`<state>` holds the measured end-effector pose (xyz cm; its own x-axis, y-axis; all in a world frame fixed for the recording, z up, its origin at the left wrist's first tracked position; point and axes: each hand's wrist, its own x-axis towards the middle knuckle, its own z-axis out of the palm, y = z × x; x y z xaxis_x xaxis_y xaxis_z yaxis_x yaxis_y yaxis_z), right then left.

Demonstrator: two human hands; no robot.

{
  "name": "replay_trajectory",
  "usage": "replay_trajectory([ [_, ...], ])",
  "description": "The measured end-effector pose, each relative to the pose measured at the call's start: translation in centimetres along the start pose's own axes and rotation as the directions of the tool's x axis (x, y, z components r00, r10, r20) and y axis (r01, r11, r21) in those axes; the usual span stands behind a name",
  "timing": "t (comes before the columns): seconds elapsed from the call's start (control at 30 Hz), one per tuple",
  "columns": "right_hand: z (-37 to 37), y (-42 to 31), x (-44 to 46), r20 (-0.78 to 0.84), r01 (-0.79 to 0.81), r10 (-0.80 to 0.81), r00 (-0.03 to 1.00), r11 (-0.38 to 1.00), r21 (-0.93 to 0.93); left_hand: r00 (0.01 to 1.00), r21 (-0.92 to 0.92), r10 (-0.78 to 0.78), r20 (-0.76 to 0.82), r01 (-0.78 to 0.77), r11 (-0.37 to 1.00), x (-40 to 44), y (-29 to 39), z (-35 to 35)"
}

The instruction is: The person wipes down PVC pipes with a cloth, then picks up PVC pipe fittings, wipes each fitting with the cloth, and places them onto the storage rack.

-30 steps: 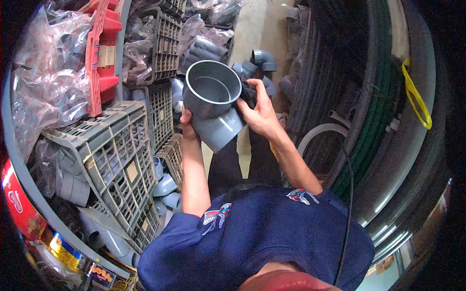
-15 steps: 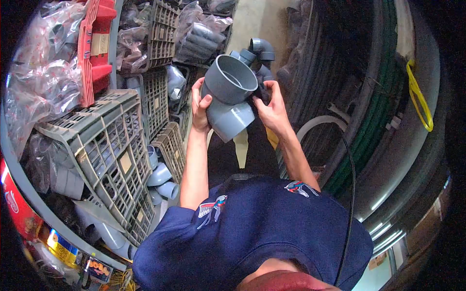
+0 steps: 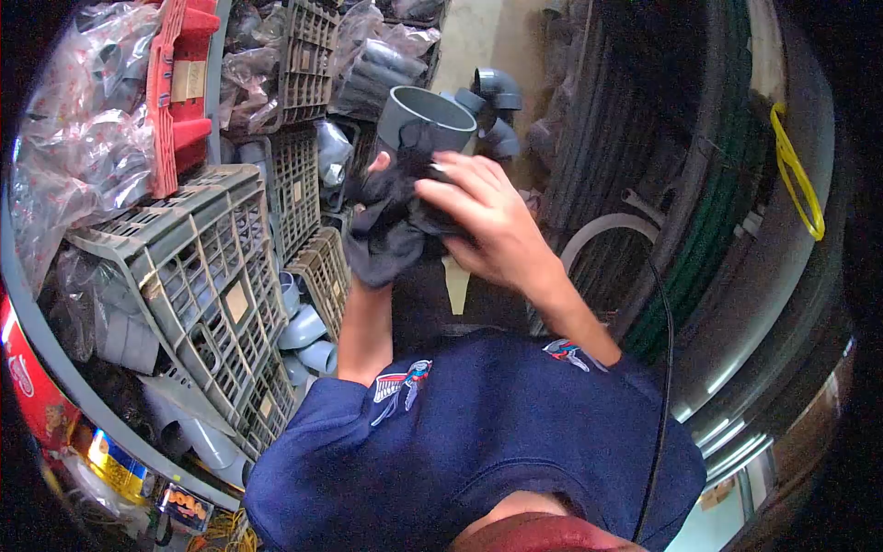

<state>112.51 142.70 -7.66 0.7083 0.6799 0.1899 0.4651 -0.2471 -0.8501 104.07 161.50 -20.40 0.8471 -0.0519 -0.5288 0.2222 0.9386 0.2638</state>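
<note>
A grey plastic pipe elbow (image 3: 405,118) is held up in front of my chest, its wide round mouth facing up and away. My left hand (image 3: 378,164) grips it from the left; only a fingertip shows, the rest being covered. Draped over the elbow's lower part and my left hand is a black cloth (image 3: 386,225). My right hand (image 3: 478,207) is closed on this cloth, pressing it against the near side of the fitting. The lower bend of the elbow is hidden.
More grey fittings (image 3: 498,87) lie on the floor beyond my hands. Plastic crates (image 3: 198,294) with pipe parts stand on the left, beside a red bin (image 3: 175,101). Coiled dark pipes (image 3: 699,212) and a yellow loop (image 3: 798,175) are on the right.
My right hand has moved left across the elbow, bringing the black cloth over its front and my left hand. The elbow has shifted slightly up and left.
</note>
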Motion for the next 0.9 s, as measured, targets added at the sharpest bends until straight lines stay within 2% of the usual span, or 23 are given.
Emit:
replay_trajectory([
  [0.03, 1.0, 1.1, 0.1, 0.043, 0.050, -0.040, 0.998, 0.966, -0.254, 0.994, -0.154, -0.049, 0.101, 0.065, 0.986, 0.0, -0.3, 0.0],
  [0.07, 0.7, 1.4, 0.4, 0.057, 0.038, -0.021, 0.998, 0.945, -0.325, 0.975, -0.296, -0.082, 0.208, 0.143, 0.945, 0.0, -0.4, 0.0],
  [0.1, 0.1, 1.6, 0.7, 0.069, 0.027, 0.000, 0.998, 0.919, -0.392, 0.986, -0.123, -0.086, 0.140, 0.104, 0.987, -0.4, -0.3, -0.4],
  [0.13, -0.6, 2.2, 1.2, 0.067, 0.027, 0.004, 0.998, 0.891, -0.453, 0.999, 0.053, -0.022, 0.041, 0.020, 0.998, 1.0, -0.5, -1.4],
  [0.17, -1.5, 2.2, 1.6, 0.099, -0.011, 0.060, 0.993, 0.902, -0.431, 0.997, 0.232, 0.059, -0.049, -0.046, 0.972, 2.2, -0.5, -1.4],
  [0.2, -2.1, 1.7, 1.7, 0.113, -0.043, 0.107, 0.988, 0.887, -0.459, 0.997, 0.226, 0.057, -0.055, -0.044, 0.973, 1.9, -0.8, -1.4],
  [0.27, -2.8, 1.4, 1.5, 0.122, -0.074, 0.154, 0.981, 0.865, -0.496, 0.989, 0.324, 0.148, 0.003, -0.141, 0.936, 2.2, -0.8, -0.6],
  [0.33, -3.1, 1.6, 0.6, 0.098, -0.203, 0.280, 0.955, 0.858, -0.473, 0.969, 0.414, 0.235, 0.078, -0.246, 0.876, 2.9, -0.2, 1.1],
  [0.37, -3.3, 1.9, 0.2, 0.102, -0.196, 0.276, 0.956, 0.856, -0.478, 0.967, 0.408, 0.241, 0.080, -0.253, 0.877, 2.9, -0.3, 1.8],
  [0.47, -3.6, 3.7, -1.1, 0.040, -0.438, 0.450, 0.892, 0.883, -0.167, 0.952, 0.535, 0.305, 0.035, -0.275, 0.799, 2.5, -0.5, 2.2],
  [0.5, -4.0, 4.1, -1.8, -0.036, -0.510, 0.512, 0.858, 0.843, -0.170, 0.949, 0.536, 0.312, 0.037, -0.282, 0.796, 2.6, -0.5, 1.8],
  [0.57, -3.9, 5.4, -2.8, -0.257, -0.671, 0.634, 0.729, 0.736, -0.088, 0.965, 0.301, 0.262, -0.034, -0.240, 0.923, 2.4, -0.7, 1.0],
  [0.6, -2.9, 7.4, -4.0, -0.286, -0.646, 0.633, 0.719, 0.761, 0.062, 0.965, 0.303, 0.245, -0.096, -0.206, 0.930, 1.8, -0.4, 0.3],
  [0.63, -2.0, 9.0, -4.7, -0.315, -0.600, 0.633, 0.707, 0.773, 0.207, 0.964, 0.303, 0.249, -0.094, -0.210, 0.929, 1.9, -0.2, 0.3],
  [0.67, -1.0, 8.2, -4.4, -0.194, -0.680, 0.824, 0.532, 0.553, 0.481, 0.947, 0.350, 0.306, -0.098, -0.255, 0.901, 2.0, -0.1, 0.4],
  [0.73, 0.8, 9.0, -4.2, -0.094, -0.686, 0.732, 0.675, 0.669, 0.285, 0.905, 0.473, 0.418, -0.079, -0.335, 0.815, 2.0, 0.1, 1.4],
  [0.77, 0.2, 5.4, -1.0, -0.031, -0.657, 0.670, 0.741, 0.735, 0.169, 0.906, 0.475, 0.415, -0.081, -0.331, 0.815, 2.0, 0.3, 1.6],
  [0.8, 0.7, 5.2, -0.6, -0.032, -0.659, 0.673, 0.739, 0.732, 0.173, 0.882, 0.563, 0.468, -0.062, -0.356, 0.746, 1.9, 0.4, 1.8],
  [0.83, 1.0, 5.4, -0.2, -0.051, -0.588, 0.589, 0.806, 0.808, 0.043, 0.856, 0.644, 0.516, -0.033, -0.376, 0.666, 2.1, 0.6, 1.8],
  [0.87, 1.2, 5.4, 0.1, -0.057, -0.502, 0.499, 0.865, 0.860, -0.093, 0.840, 0.654, 0.543, -0.025, -0.397, 0.644, 2.4, 0.9, 1.6],
  [0.9, 1.8, 5.1, -0.1, -0.055, -0.476, 0.474, 0.879, 0.864, -0.163, 0.844, 0.653, 0.536, -0.019, -0.395, 0.646, 2.3, 0.9, 1.5],
])
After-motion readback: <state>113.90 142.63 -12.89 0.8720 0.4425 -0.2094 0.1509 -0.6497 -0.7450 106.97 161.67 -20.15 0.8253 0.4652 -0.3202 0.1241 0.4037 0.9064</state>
